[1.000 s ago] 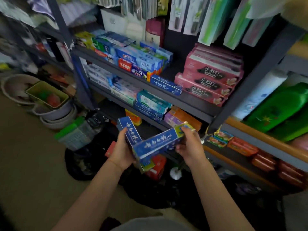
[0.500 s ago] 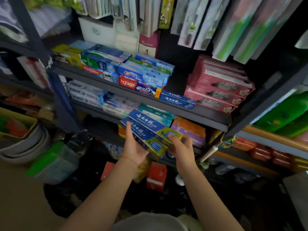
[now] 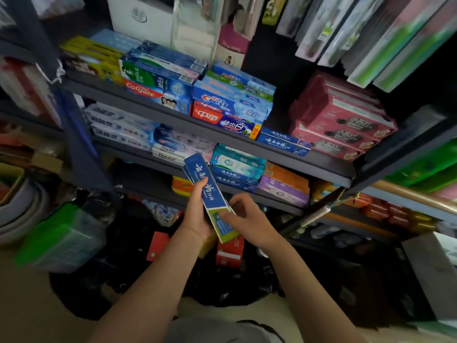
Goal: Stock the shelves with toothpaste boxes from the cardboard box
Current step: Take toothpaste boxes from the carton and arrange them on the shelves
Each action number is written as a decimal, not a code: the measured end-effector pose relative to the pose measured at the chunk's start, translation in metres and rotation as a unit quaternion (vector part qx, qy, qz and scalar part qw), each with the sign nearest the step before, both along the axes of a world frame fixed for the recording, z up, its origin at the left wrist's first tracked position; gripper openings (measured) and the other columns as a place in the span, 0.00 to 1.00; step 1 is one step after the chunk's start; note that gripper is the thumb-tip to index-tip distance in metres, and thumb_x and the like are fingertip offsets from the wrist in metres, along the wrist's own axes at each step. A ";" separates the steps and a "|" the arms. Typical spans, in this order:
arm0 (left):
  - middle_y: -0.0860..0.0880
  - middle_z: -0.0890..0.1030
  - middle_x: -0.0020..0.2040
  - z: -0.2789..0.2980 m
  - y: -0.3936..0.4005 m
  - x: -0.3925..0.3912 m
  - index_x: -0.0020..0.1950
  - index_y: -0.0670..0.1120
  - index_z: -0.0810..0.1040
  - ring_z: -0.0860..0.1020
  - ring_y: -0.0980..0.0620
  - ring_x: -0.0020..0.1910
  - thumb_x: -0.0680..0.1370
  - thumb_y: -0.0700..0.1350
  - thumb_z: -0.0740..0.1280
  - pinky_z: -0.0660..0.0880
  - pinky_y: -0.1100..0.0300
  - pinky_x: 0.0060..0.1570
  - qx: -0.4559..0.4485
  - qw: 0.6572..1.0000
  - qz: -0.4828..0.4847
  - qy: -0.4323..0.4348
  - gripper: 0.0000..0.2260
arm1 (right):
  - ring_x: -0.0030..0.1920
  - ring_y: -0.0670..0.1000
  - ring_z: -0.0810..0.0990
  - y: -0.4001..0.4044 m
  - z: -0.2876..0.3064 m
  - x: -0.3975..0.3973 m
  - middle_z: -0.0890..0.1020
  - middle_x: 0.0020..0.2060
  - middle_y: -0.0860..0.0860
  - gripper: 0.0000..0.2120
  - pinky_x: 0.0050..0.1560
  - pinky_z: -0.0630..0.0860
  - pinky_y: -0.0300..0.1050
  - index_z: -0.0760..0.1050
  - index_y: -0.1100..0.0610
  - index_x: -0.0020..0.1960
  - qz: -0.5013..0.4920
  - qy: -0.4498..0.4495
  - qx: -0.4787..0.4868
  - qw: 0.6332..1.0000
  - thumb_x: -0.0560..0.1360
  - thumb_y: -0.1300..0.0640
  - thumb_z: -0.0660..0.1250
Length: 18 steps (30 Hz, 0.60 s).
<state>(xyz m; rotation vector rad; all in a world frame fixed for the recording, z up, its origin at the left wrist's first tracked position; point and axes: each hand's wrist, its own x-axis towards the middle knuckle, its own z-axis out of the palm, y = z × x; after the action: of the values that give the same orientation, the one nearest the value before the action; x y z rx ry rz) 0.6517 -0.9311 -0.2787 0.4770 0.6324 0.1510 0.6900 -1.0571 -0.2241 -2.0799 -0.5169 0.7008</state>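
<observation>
My left hand point(image 3: 199, 211) grips two stacked blue toothpaste boxes point(image 3: 206, 189) with yellow-green ends, held tilted below the middle shelf. My right hand point(image 3: 249, 222) pinches the near yellow-green end of the stack. A matching blue box point(image 3: 282, 142) lies on the upper shelf point(image 3: 321, 162) between mixed blue boxes and pink boxes. More matching blue boxes point(image 3: 235, 175) lie on the middle shelf under teal ones. The cardboard box is not in view.
Pink boxes point(image 3: 346, 122) fill the upper shelf's right side; Colgate and Crest boxes point(image 3: 173, 87) crowd its left. Orange and purple boxes point(image 3: 284, 184) sit on the middle shelf. Red cartons point(image 3: 228, 252) and dark bags lie on the floor below. Green bottles point(image 3: 425, 167) stand at right.
The two boxes, earlier spread apart in a V, are now stacked together. Both hands have risen toward the shelves, and the view has moved closer.
</observation>
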 end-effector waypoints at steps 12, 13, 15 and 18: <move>0.45 0.80 0.47 -0.029 -0.041 0.048 0.66 0.46 0.77 0.77 0.44 0.55 0.77 0.64 0.61 0.69 0.46 0.62 0.022 1.000 -0.002 0.017 0.27 | 0.64 0.50 0.72 0.011 -0.064 0.052 0.74 0.61 0.49 0.19 0.64 0.72 0.56 0.63 0.34 0.59 0.015 0.036 -0.041 0.998 0.72 0.28 0.56; 0.45 0.79 0.49 -0.043 -0.040 0.054 0.68 0.46 0.77 0.76 0.44 0.58 0.75 0.66 0.64 0.69 0.45 0.64 0.018 1.000 0.010 0.015 0.30 | 0.64 0.50 0.72 0.012 -0.077 0.059 0.75 0.61 0.49 0.21 0.65 0.72 0.56 0.64 0.36 0.60 0.020 0.025 -0.039 0.999 0.71 0.27 0.55; 0.44 0.81 0.52 -0.071 -0.037 0.066 0.67 0.47 0.78 0.77 0.43 0.58 0.71 0.68 0.67 0.72 0.45 0.62 0.011 0.999 0.029 0.018 0.32 | 0.63 0.51 0.74 0.016 -0.102 0.074 0.77 0.60 0.49 0.26 0.64 0.72 0.54 0.67 0.41 0.63 0.035 0.005 -0.028 0.999 0.72 0.27 0.53; 0.41 0.83 0.57 -0.110 -0.026 0.081 0.65 0.46 0.79 0.81 0.43 0.56 0.76 0.65 0.63 0.76 0.48 0.57 -0.002 0.997 0.073 0.002 0.28 | 0.55 0.51 0.76 0.022 -0.138 0.107 0.80 0.51 0.50 0.24 0.57 0.71 0.48 0.76 0.44 0.53 0.056 -0.091 -0.012 0.994 0.77 0.31 0.50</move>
<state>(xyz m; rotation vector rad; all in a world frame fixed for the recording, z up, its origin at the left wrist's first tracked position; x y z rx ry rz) 0.7332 -0.9566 -0.3885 0.4263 0.6711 0.2878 0.7970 -1.0349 -0.3625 -2.1616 -0.7340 0.5863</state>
